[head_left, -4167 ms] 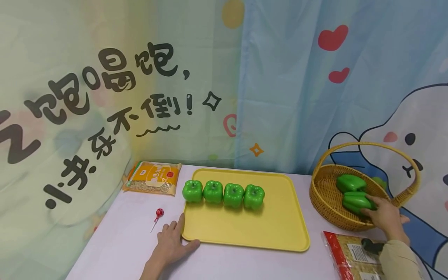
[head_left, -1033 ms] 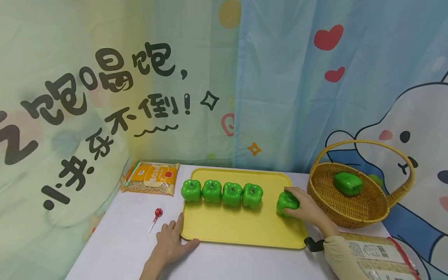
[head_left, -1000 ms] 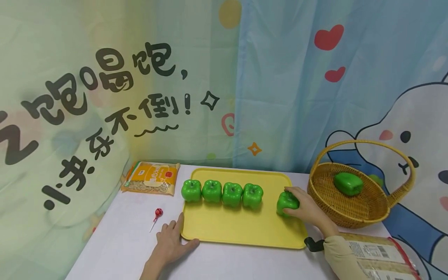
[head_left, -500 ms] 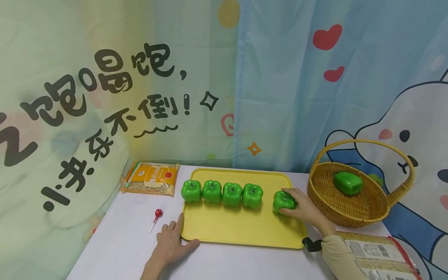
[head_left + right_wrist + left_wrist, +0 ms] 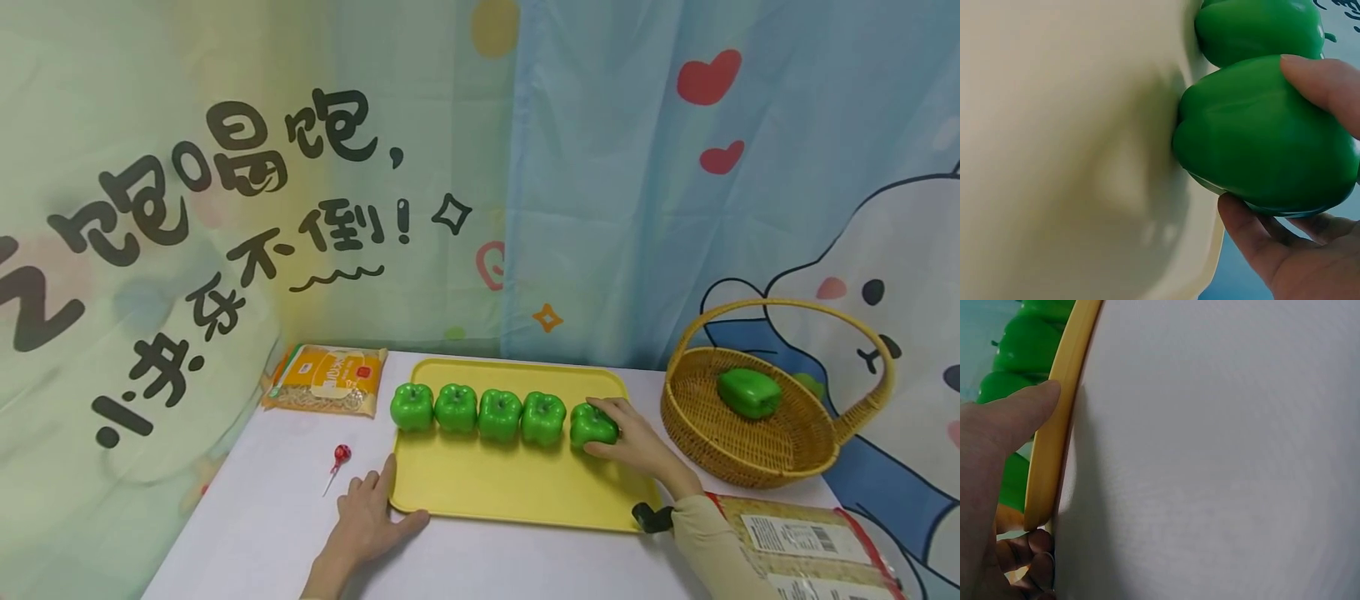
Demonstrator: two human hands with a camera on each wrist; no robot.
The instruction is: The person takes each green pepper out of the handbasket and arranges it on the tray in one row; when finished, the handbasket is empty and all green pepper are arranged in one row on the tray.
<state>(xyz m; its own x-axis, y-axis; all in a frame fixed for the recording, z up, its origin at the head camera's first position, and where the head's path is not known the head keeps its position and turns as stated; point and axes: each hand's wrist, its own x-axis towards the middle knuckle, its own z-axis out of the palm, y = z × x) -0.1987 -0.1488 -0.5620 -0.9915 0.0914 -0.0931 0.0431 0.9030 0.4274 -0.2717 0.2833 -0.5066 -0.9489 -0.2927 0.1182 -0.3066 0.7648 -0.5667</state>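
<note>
Green pepper sits on the yellow tray, at the right end of a row of four more peppers, just beside or touching the last one; contact not clear from the head view, the right wrist view shows them very close. Right hand has its grip curled round this pepper, thumb under, fingers over the top. Left hand lies flat on the bench, fingers straight, thumb against the tray's near left rim, holding nothing. Step looks like placing the fifth pepper in line; next move likely calls for letting go without nudging the row, then reaching right to the wicker basket, where one pepper lies. Whether the held pepper rests fully on the tray is hard to tell. Something green behind the basket's far wall is mostly hidden. Packet at near right is cut off; noodle bag and lollipop lie left.
</note>
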